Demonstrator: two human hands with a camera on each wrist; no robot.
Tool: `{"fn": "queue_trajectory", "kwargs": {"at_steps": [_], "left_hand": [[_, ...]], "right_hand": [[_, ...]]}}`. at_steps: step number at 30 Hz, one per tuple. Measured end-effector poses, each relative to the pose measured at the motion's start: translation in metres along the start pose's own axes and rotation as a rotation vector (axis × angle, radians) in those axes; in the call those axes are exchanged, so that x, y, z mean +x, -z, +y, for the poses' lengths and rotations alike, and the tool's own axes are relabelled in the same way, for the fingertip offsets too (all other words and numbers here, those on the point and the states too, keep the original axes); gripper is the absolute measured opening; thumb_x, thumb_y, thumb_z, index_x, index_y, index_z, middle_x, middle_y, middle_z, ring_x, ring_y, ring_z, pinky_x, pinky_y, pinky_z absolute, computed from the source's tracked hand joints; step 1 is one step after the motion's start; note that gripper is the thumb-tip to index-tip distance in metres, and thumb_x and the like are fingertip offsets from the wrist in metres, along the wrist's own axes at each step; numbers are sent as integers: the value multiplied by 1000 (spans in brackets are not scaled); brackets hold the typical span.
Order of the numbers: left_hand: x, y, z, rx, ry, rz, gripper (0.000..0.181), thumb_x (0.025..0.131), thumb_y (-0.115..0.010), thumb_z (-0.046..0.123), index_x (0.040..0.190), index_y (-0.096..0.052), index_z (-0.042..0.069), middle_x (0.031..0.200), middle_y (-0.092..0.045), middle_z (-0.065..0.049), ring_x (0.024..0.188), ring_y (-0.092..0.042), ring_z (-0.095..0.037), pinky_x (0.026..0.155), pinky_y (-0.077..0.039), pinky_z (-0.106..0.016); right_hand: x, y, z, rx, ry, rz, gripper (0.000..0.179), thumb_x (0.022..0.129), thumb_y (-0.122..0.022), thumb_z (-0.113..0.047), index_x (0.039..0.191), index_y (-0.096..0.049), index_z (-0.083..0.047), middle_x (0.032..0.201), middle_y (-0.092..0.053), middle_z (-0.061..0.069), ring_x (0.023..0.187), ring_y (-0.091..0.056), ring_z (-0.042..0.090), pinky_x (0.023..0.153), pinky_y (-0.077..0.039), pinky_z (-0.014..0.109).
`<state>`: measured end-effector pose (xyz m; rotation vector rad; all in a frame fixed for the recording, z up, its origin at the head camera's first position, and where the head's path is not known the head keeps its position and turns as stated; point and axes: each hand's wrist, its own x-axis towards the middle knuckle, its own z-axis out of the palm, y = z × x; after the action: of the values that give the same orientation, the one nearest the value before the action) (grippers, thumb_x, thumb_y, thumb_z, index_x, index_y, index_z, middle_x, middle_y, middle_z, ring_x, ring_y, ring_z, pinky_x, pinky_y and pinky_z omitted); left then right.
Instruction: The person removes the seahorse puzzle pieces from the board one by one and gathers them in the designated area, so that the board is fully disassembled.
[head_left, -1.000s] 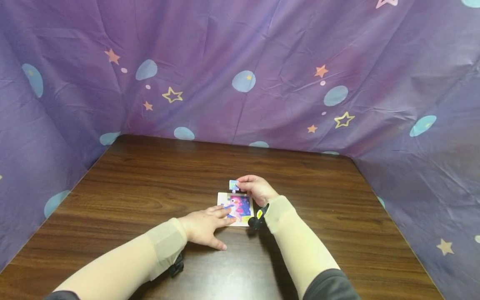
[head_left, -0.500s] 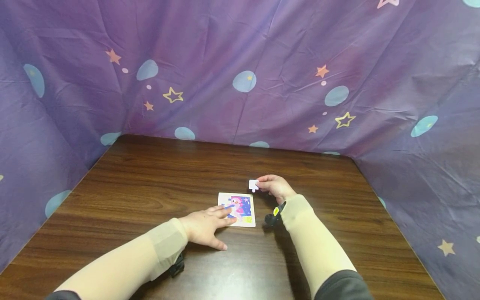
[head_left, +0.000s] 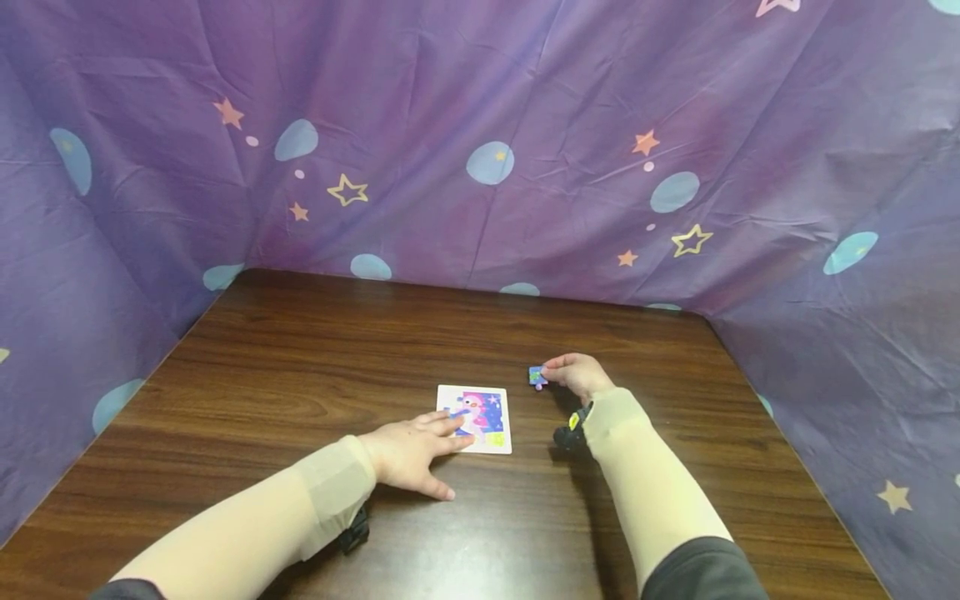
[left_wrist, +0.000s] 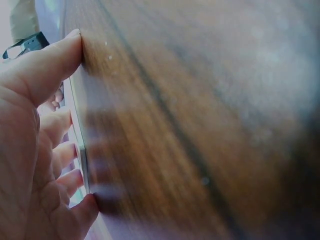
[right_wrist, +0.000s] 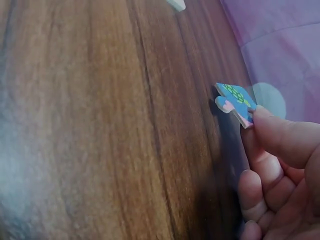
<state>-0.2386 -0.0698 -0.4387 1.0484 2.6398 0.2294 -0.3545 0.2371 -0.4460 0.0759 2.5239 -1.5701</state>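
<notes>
A square jigsaw puzzle [head_left: 507,423] with a white border and a pink bird on blue lies on the table. My left hand [head_left: 411,454] is spread flat, its fingers resting over the puzzle's left part and hiding some of the picture. To the right of and beyond the puzzle, my right hand [head_left: 581,375] pinches a puzzle piece [right_wrist: 235,101] between thumb and fingers. That piece is blue with a green pattern and a pink patch, and it has a rounded tab. In the left wrist view the left fingertips touch the puzzle's edge, with the thumb [left_wrist: 55,62] apart from them.
The dark wooden table [head_left: 315,350] runs back to a purple curtain [head_left: 405,150] printed with stars and blobs, which also hangs at both sides. A pale corner [right_wrist: 176,4] shows at the top of the right wrist view.
My right hand has moved right, carrying the puzzle piece from just behind the puzzle to beyond its right side. The piece's face looked white half a second ago and shows blue now. My left hand stayed put.
</notes>
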Motion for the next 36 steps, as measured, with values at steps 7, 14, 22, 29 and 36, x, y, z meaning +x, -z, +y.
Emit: {"fn": "queue_trajectory", "kwargs": {"at_steps": [7,14,22,29,36], "left_hand": [[1,-1,-1,24,-3,4,83,78,-63,65,149,-36,31,159,-22,2,145,-18,-25,114,-25,-44],[1,-1,0,20,-3,0,83,78,-63,65,149,-36,31,159,-21,2,145,-18,-24,114,-25,-45],[-1,1,1,20,-4,-1,82,79,-64,64,149,-38,30,159,-23,1,145,-19,-25,115,-24,-43],[0,1,1,22,-7,-2,82,79,-64,63,149,-38,30,159,-23,0,145,-20,-25,115,-24,-43],[0,1,1,17,-5,-8,83,79,-63,65,150,-36,31,159,-21,1,145,-18,-25,115,-24,-45]], "right_hand": [[1,-3,2,-49,10,50,15,85,-68,-3,94,-65,8,75,-62,-2,79,-52,16,77,-41,30],[3,-6,8,-98,-29,110,18,83,-70,-5,97,-66,6,89,-66,9,97,-55,28,95,-41,44],[-1,-7,6,-146,-30,127,22,82,-70,-7,100,-67,5,100,-67,16,102,-55,30,96,-42,44],[-1,-8,3,-152,-20,139,20,83,-71,-10,99,-68,3,97,-67,12,96,-57,26,90,-44,39],[-4,-19,-10,-154,54,95,19,85,-71,-12,99,-68,1,93,-69,10,83,-59,19,76,-46,29]]}}
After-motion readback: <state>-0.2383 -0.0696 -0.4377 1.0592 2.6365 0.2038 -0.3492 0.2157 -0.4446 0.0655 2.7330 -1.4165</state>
